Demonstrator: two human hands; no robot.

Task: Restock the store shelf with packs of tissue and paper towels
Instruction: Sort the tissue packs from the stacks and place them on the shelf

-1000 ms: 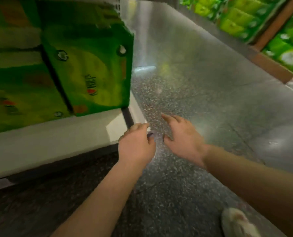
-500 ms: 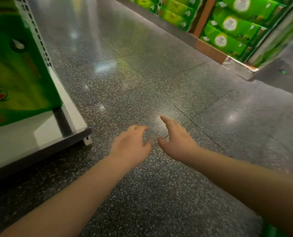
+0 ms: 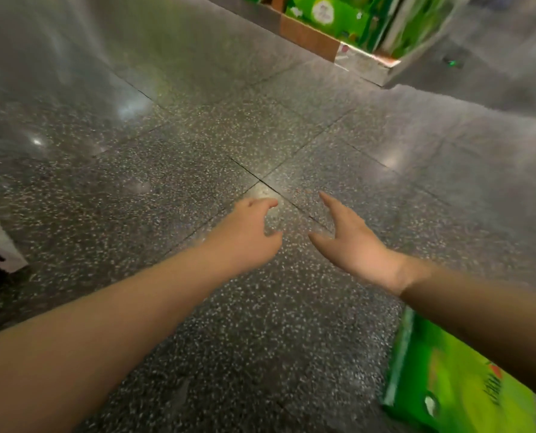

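Left hand point(image 3: 248, 235) and right hand point(image 3: 351, 245) empty, fingers loosely spread, out over speckled floor point(image 3: 198, 145). Green tissue pack point(image 3: 457, 389) under right forearm — best turn, crouch, grip both ends squarely.

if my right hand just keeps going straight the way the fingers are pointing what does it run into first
Probably nothing but the speckled floor. The right hand is open and empty, fingers aimed forward and slightly left over bare tiles. The green pack lies behind it, beneath the forearm, and the far shelf display sits off that line, though depth is unclear.
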